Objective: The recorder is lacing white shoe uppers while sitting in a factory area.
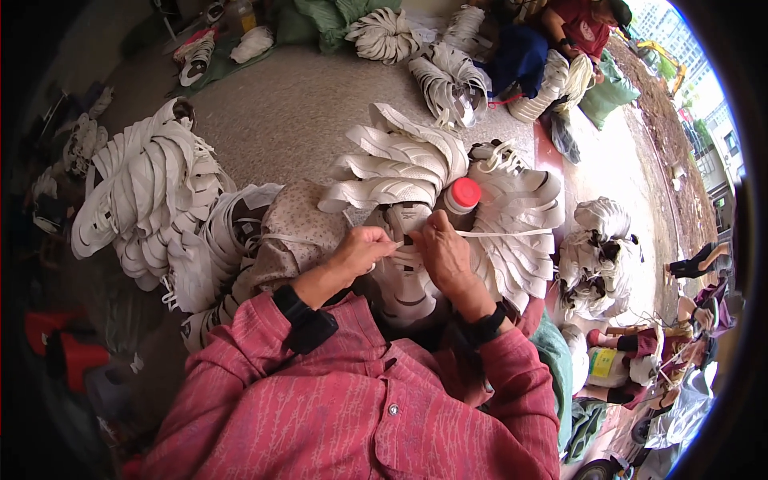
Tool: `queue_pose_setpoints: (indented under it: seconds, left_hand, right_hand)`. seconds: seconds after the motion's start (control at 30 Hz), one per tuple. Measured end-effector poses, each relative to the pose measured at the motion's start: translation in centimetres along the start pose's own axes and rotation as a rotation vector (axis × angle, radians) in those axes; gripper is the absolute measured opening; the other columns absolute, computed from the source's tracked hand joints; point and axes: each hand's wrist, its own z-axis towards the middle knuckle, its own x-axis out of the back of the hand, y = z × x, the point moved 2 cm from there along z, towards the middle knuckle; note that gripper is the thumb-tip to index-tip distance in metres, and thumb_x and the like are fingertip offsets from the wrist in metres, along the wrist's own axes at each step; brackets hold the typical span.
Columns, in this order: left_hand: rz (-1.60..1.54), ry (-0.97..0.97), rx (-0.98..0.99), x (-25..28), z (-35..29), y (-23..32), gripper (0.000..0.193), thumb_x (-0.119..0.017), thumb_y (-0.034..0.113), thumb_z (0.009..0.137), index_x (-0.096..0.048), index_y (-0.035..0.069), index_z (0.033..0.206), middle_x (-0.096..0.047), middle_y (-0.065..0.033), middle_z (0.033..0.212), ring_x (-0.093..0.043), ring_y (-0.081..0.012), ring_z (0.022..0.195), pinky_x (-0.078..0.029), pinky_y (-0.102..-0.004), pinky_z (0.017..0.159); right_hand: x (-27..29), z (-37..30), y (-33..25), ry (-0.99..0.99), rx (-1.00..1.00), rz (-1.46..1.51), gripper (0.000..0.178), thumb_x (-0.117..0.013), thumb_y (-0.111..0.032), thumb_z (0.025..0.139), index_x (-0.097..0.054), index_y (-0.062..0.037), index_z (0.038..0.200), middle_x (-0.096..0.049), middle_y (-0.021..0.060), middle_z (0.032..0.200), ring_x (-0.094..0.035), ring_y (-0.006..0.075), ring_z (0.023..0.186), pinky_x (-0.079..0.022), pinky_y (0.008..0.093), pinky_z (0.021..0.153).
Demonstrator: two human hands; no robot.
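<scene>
A white shoe upper (406, 292) rests on my lap, its tongue and eyelet area between my two hands. My left hand (362, 252) is closed in a pinch on a white shoelace, close to the eyelets. Bent over the other side of the opening, my right hand (448, 254) pinches at the lace too; its fingertips are partly hidden. One white shoelace (512, 233) stretches out to the right from my right hand. Just beyond the hands stands a jar with a red lid (464, 193), between fanned stacks of white shoe uppers (400, 164).
On the left lies a large pile of white uppers (152, 196). More bundles (450, 80) sit on the floor ahead, and another stack (598, 256) is at the right. A person in a dark red shirt (578, 36) sits at the far right among uppers. Green sacks (332, 24) stand at the back.
</scene>
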Motion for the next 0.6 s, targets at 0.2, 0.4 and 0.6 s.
queue_pose_setpoints:
  seconds: [0.2,0.4,0.6]
  left_hand:
    - [0.02,-0.04,0.14,1.7,-0.1,0.1,0.017,-0.064,0.02,0.088,-0.067,0.006,0.08,-0.046,0.0077,0.061,-0.036,-0.0017,0.046,-0.024,-0.0199,0.038]
    - [0.408,-0.084,-0.051,3.5,-1.5,-0.5,0.022,-0.061,0.022,0.09,-0.07,0.004,0.08,-0.056,0.0027,0.066,-0.05,-0.0062,0.058,-0.041,-0.0227,0.056]
    - [0.602,-0.085,-0.298,2.7,-0.9,0.2,0.026,-0.057,0.022,0.093,-0.068,0.004,0.079,-0.061,0.0012,0.073,-0.053,-0.0085,0.071,-0.043,-0.0231,0.07]
  right_hand:
    - [0.6,-0.4,1.7,0.225,-0.145,0.287,0.03,-0.069,-0.031,0.083,-0.058,-0.003,0.082,-0.054,0.0107,0.099,-0.06,0.0342,0.079,-0.047,0.0427,0.064]
    - [2.0,-2.8,4.5,-0.323,-0.71,0.952,0.037,-0.057,-0.039,0.095,-0.057,-0.004,0.084,-0.055,0.0038,0.061,-0.051,0.0123,0.048,-0.041,0.0288,0.05]
    - [-1.3,-1.9,4.9,-0.193,-0.804,1.81,0.02,-0.053,-0.031,0.098,-0.054,-0.012,0.09,-0.055,-0.0022,0.077,-0.046,0.0067,0.055,-0.033,0.022,0.044]
